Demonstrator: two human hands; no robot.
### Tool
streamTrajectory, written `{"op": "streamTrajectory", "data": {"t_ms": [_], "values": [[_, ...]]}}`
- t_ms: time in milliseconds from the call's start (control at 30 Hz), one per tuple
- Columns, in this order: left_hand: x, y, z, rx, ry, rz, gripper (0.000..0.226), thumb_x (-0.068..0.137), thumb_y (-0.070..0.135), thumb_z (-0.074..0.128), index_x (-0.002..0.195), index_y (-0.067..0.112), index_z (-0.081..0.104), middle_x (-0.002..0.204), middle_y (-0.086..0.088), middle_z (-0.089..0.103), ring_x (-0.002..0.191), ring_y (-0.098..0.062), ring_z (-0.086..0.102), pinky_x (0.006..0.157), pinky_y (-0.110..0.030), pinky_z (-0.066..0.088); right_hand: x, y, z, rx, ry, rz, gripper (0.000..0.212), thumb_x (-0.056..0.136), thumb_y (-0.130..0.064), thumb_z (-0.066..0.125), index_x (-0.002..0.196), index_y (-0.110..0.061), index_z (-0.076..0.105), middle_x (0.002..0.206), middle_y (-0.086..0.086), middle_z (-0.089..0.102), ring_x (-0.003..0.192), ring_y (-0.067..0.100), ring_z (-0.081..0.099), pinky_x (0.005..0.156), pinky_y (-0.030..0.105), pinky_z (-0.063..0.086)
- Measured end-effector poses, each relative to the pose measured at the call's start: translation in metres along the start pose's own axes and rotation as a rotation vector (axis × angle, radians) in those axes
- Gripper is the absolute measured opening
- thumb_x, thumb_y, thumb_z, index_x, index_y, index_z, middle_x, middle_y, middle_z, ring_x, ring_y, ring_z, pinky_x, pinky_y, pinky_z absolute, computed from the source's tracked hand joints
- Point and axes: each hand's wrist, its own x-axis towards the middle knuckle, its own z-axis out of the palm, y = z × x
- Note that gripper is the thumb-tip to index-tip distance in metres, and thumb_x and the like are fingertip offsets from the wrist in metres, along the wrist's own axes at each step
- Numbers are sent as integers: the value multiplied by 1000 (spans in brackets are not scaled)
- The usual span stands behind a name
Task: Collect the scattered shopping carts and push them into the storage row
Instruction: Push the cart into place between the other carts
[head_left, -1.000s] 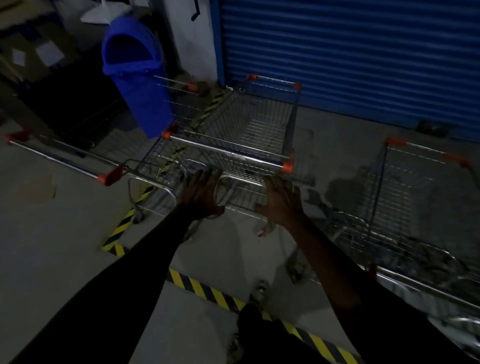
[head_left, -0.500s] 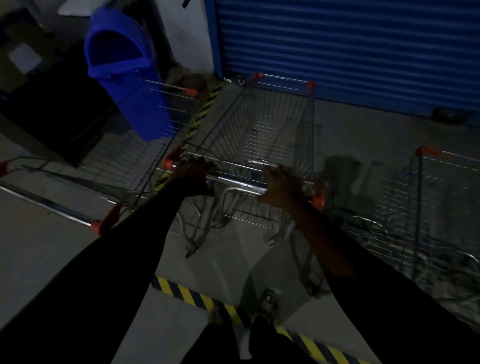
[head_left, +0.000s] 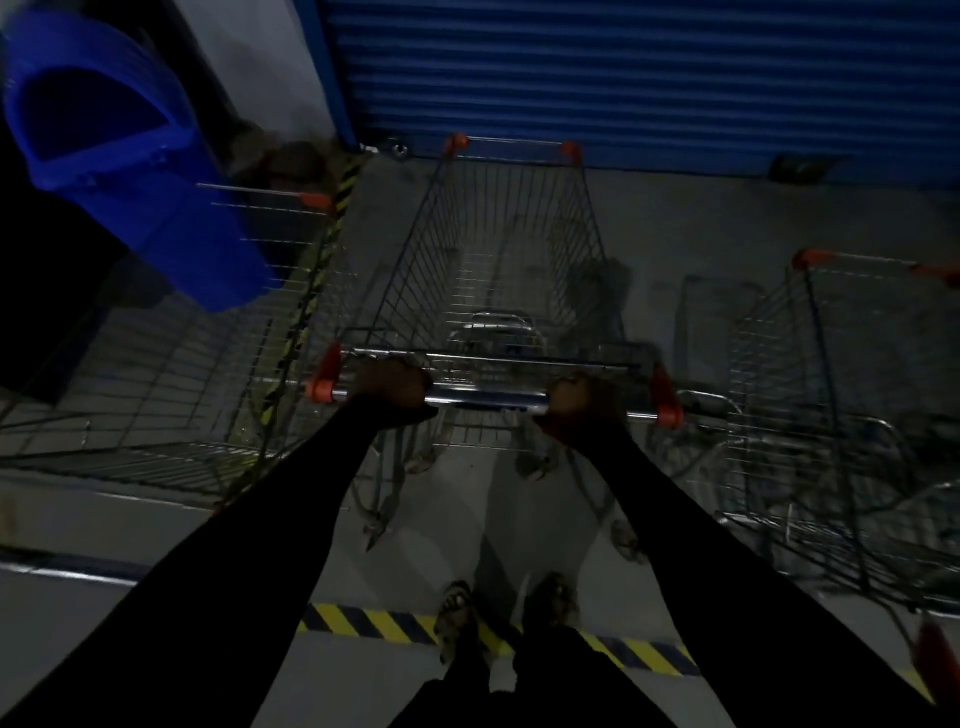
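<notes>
A wire shopping cart (head_left: 509, 249) with orange corner caps stands straight ahead of me, its nose close to the blue roller shutter. Its chrome handle bar (head_left: 485, 399) runs across the middle of the view. My left hand (head_left: 392, 387) is wrapped around the bar near its left orange end. My right hand (head_left: 584, 400) grips the bar near the right end. A second cart (head_left: 171, 395) stands at the left, angled away. A third cart (head_left: 852, 395) stands at the right.
A blue plastic bin (head_left: 119, 150) leans over the left cart. The blue roller shutter (head_left: 649, 78) closes off the far side. Yellow-black floor tape (head_left: 389, 623) runs under my feet, and another strip (head_left: 317, 270) runs along the left cart. The light is dim.
Both hands went from open and reaching to closed on the handle bar. The cart now points straight at the shutter and looks closer to me.
</notes>
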Motion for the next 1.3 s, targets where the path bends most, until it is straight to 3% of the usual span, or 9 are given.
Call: {"op": "streamTrajectory", "data": {"t_ms": [67, 167, 300, 600, 800, 1067, 1300], "values": [[10, 0, 0, 53, -34, 38, 41, 90, 36, 58, 119, 7, 61, 120, -16, 61, 113, -34, 57, 94, -38, 45, 2, 1, -8, -3, -49, 28, 55, 72, -61, 42, 87, -15, 68, 86, 13, 68, 82, 34, 65, 73, 39, 50], [29, -1, -4, 100, 14, 54, 48, 86, 50, 53, 118, 14, 59, 119, -13, 62, 112, -32, 57, 89, -40, 44, 11, 9, -21, -59, -69, 85, 51, 80, -60, 48, 102, -17, 65, 103, 12, 67, 97, 33, 63, 81, 37, 47], [62, 6, -23, 19, 33, 81, 50, 75, 58, 51, 105, 19, 65, 106, -11, 67, 100, -33, 62, 84, -41, 46, 37, 29, -30, -99, -96, 156, 51, 79, -61, 56, 105, -18, 64, 106, 11, 67, 100, 33, 63, 83, 39, 48], [169, 26, -65, -33, 161, 153, 34, 74, 43, 67, 87, 11, 70, 85, -14, 70, 81, -36, 67, 69, -41, 52, 124, 101, -47, -147, -79, 194, 50, 79, -61, 57, 105, -19, 64, 107, 10, 66, 100, 32, 64, 84, 38, 49], [258, 39, -99, -32, 178, 146, 42, 81, 49, 60, 104, 13, 65, 105, -14, 66, 100, -35, 63, 82, -39, 48, 194, 156, -59, -137, -37, 201, 49, 78, -61, 57, 102, -18, 64, 103, 10, 67, 96, 31, 65, 82, 38, 48], [343, 51, -131, -65, 134, 130, 41, 81, 49, 59, 107, 18, 65, 110, -10, 66, 105, -32, 62, 86, -40, 48, 261, 210, -67, -141, -44, 221, 50, 78, -63, 54, 103, -21, 64, 103, 8, 67, 98, 31, 63, 80, 39, 49], [352, 53, -134, -70, 129, 120, 43, 80, 51, 59, 106, 17, 65, 109, -11, 67, 103, -32, 62, 84, -39, 49, 267, 217, -65, -148, -33, 226, 51, 79, -63, 55, 105, -20, 63, 105, 10, 66, 98, 33, 63, 81, 40, 49]]}}
